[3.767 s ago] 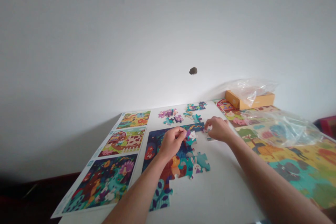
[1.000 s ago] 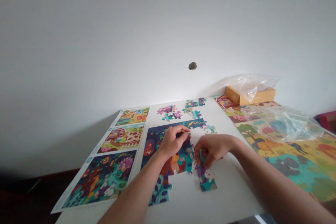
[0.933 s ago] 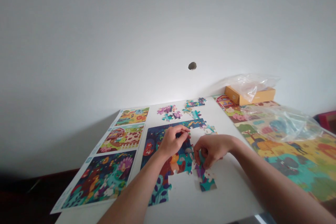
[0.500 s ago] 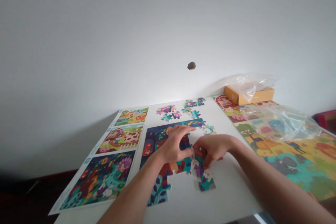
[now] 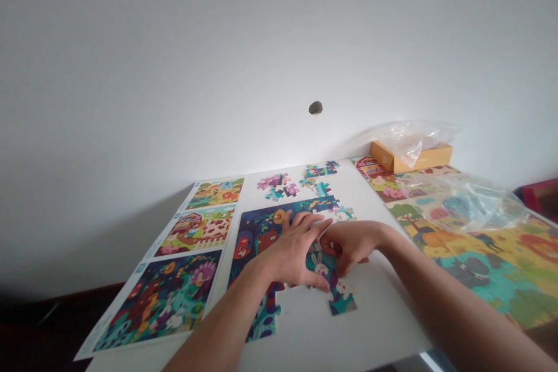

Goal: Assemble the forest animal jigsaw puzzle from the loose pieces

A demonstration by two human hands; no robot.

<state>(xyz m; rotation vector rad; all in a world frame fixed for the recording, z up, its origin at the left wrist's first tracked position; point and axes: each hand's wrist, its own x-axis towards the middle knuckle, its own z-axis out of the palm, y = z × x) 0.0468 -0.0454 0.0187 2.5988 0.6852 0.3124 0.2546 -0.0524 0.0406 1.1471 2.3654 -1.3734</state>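
A partly assembled jigsaw puzzle (image 5: pixel 261 232) with a dark blue night scene lies on the white table (image 5: pixel 383 325). My left hand (image 5: pixel 292 253) rests flat across it with its fingers spread, holding nothing. Beside that hand, my right hand (image 5: pixel 351 247) pinches at a bunny jigsaw piece (image 5: pixel 321 266), its fingers curled. Below it, a teal and purple puzzle section (image 5: pixel 342 299) shows white bunny detail. Part of the puzzle is hidden under both hands.
Several loose piece clusters (image 5: pixel 274 183) lie beyond the puzzle. Printed picture sheets (image 5: pixel 159 302) line the left side. A large colourful puzzle mat (image 5: pixel 479 261) lies to the right, partly under a clear plastic bag (image 5: pixel 462 200). Farther back stands an orange cardboard box (image 5: pixel 418 157).
My left hand has flattened out and slid right across the puzzle, now close beside my right hand. My right hand stays at the bunny section, which sits slightly higher.
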